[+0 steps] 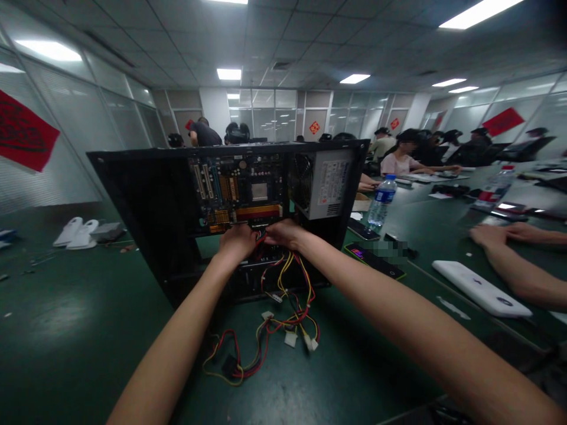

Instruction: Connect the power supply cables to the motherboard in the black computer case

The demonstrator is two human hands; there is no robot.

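An open black computer case (133, 154) stands on the green table, its side facing me. Inside it are a motherboard (225, 186) and, at the upper right, a silver power supply (330, 186) with a fan. My left hand (239, 241) and my right hand (286, 233) meet inside the case just below the board, both closed around a small bundle of dark and red wires (260, 236). The fingertips are partly hidden. Red, yellow and black cables (287, 321) with white connectors hang out of the case bottom and lie on the table in front.
On the right are a water bottle (383, 200), a phone (363, 229), a dark device with a green edge (376, 261) and a white power bank (481, 288). Another person's hands (496, 236) rest at the right. White objects (77, 233) lie on the left. People sit behind.
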